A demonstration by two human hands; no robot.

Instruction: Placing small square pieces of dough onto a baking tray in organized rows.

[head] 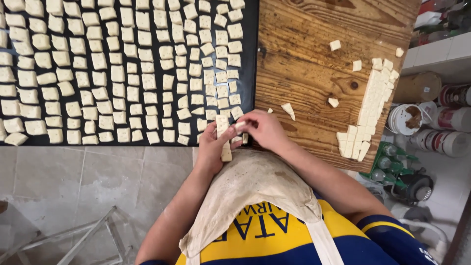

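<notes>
My left hand (pixel 212 146) grips a short strip of pale dough squares (pixel 223 137) at the near edge of a black baking tray (pixel 250 59). My right hand (pixel 263 128) pinches a single square at the strip's top end, fingers closed on it. Both hands meet where the tray borders a wooden board (pixel 304 64). Rows of small cut dough squares (pixel 117 73) cover the tray. A long strip of cut dough (pixel 373 105) lies on the board's right side, with loose pieces (pixel 288 110) scattered near it.
A floured apron (pixel 245 191) hangs below my hands. Tiled floor (pixel 64 181) and a metal frame (pixel 93 235) lie at lower left. Jars, a white tub (pixel 405 119) and green bottles (pixel 385 162) crowd the right beside a shelf.
</notes>
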